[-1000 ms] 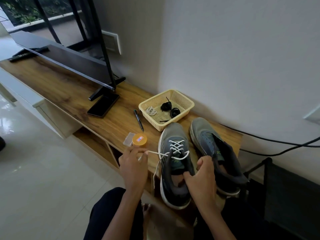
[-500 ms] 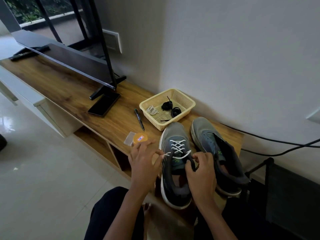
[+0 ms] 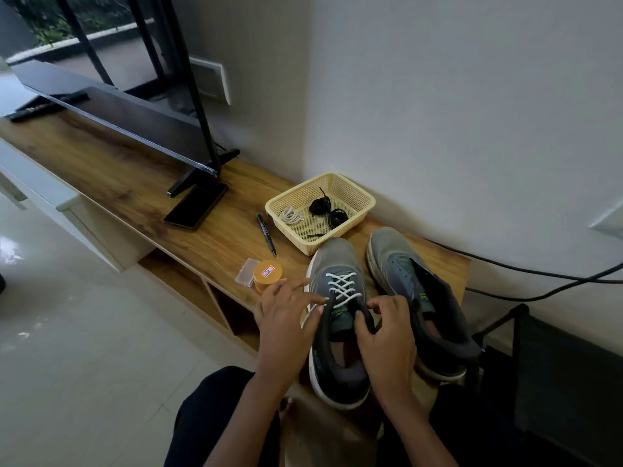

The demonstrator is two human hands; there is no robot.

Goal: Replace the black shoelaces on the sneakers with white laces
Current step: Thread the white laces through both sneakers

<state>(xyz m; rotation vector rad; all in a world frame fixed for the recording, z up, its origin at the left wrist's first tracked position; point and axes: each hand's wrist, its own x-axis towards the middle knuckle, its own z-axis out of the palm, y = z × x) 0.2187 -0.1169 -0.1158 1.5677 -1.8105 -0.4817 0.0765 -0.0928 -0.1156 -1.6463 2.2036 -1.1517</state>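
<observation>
Lacing stands partway up the nearer sneaker at the desk edge: left hand fingers pinch the white lace beside an eyelet, right hand curls round the opposite flap, probably to steady it; black laces lie in the basket

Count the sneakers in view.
2. The left sneaker, partly threaded with a white lace, sits at the near edge of the wooden shelf. The right sneaker is beside it, no lace visible. None appear hidden.
</observation>
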